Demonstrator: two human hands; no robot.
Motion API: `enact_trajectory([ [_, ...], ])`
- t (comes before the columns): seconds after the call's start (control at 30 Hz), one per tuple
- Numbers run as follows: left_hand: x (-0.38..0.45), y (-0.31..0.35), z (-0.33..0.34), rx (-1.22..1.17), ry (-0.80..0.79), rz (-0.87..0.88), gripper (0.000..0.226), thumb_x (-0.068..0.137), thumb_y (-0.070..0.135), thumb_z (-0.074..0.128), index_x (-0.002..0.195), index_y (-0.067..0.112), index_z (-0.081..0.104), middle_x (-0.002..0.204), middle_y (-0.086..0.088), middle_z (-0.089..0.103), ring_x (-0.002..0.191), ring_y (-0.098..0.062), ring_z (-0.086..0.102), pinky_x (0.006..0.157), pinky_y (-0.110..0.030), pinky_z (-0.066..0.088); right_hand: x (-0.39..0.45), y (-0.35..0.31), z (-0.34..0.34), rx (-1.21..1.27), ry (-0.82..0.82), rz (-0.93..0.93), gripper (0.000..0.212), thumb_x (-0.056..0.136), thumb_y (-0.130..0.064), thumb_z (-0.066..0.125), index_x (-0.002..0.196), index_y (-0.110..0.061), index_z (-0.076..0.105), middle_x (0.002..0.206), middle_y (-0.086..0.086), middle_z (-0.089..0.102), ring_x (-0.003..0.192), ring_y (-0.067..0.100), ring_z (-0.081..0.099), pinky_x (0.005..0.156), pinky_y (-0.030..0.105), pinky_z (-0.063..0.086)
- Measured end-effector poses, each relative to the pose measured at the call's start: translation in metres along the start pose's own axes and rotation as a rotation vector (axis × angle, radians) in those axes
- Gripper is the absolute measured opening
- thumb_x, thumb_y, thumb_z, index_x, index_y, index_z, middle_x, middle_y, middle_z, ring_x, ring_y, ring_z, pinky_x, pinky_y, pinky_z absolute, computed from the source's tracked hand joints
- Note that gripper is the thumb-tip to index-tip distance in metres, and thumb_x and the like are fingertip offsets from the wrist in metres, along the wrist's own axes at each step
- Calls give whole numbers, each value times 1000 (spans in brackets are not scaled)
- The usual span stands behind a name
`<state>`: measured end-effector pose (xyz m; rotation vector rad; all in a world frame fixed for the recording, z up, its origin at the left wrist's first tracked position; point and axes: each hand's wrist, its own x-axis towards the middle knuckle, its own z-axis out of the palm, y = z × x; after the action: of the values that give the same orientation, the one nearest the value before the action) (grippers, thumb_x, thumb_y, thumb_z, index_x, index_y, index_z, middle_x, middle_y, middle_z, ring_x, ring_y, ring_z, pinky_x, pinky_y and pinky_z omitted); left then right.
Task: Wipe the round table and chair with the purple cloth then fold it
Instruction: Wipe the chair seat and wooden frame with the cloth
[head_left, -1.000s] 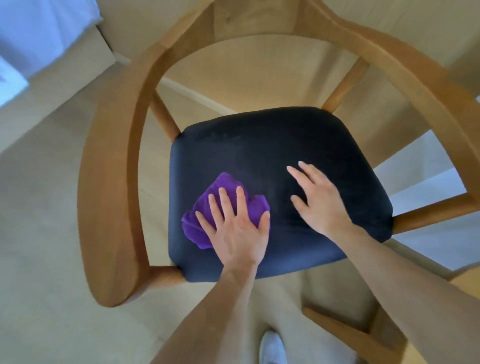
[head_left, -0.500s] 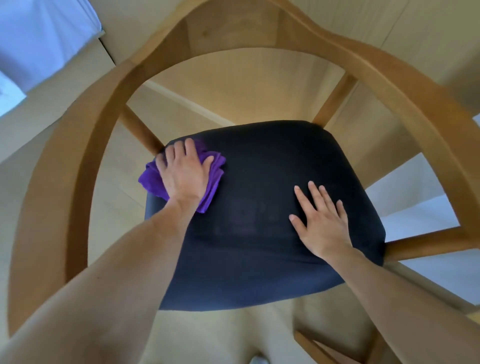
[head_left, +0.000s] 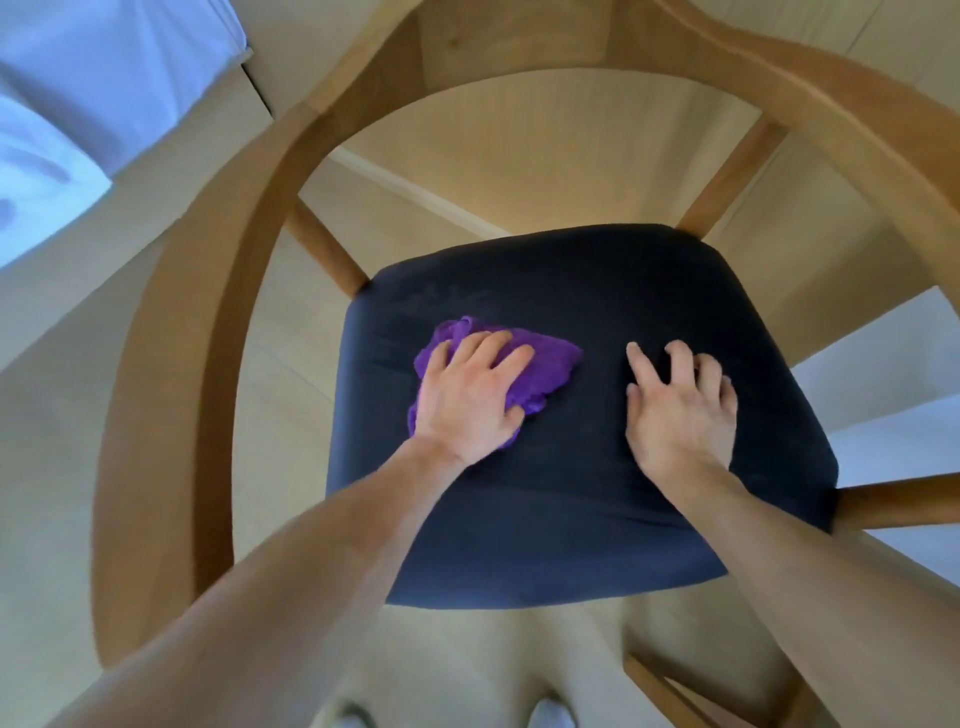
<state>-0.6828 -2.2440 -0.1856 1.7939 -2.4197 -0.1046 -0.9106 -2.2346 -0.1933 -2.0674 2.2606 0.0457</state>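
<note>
Wiping the seat (head_left: 571, 519): left hand (head_left: 467, 405) presses the cloth (head_left: 550, 364) flat, right hand (head_left: 680, 421) holds nothing, bent fingertips probably just bracing.

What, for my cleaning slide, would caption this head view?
Left hand presses the purple cloth on the chair's dark seat while the right hand rests beside it.

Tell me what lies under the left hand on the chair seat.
A crumpled purple cloth, pressed onto the dark seat cushion. The left hand covers the cloth's middle, so that part is hidden.
</note>
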Motion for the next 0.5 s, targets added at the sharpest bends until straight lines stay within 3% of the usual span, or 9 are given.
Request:
enact_trajectory([
  [0.13,53,-82,-18,-27,-40,-507,57,83,43,56,137,27,49,136,-9,54,126,-38,48,99,-57,44,2,8,-3,-42,-13,-56,53,100,-41,39,152,-34,29,149,6,31,129,33,34,105,51,41],
  [0.23,79,-83,-21,-162,-107,-785,57,86,48,48,139,27,44,135,-11,54,127,-41,45,99,-62,42,4,9,-4,-47,-29,-69,54,101,-41,38,153,-34,26,150,7,30,128,33,35,106,50,41],
  [0.33,82,-28,-17,-100,-118,-713,50,88,43,53,132,21,50,136,-11,53,129,-39,44,100,-61,40,4,9,-5,-43,-57,-70,54,102,-41,38,153,-33,26,150,8,30,127,35,35,106,50,41],
  [0.43,54,39,-7,-92,-90,-456,43,81,39,57,121,25,55,134,-5,53,129,-32,44,97,-55,42,5,8,-9,-34,-76,-60,54,101,-36,41,153,-35,27,150,6,30,125,34,34,105,49,42],
  [0.5,16,85,1,-94,-114,-302,50,77,39,60,126,28,56,143,-2,49,137,-30,39,104,-59,37,5,9,-12,0,-106,-31,59,98,-27,48,152,-38,27,150,3,28,125,32,33,99,45,47],
])
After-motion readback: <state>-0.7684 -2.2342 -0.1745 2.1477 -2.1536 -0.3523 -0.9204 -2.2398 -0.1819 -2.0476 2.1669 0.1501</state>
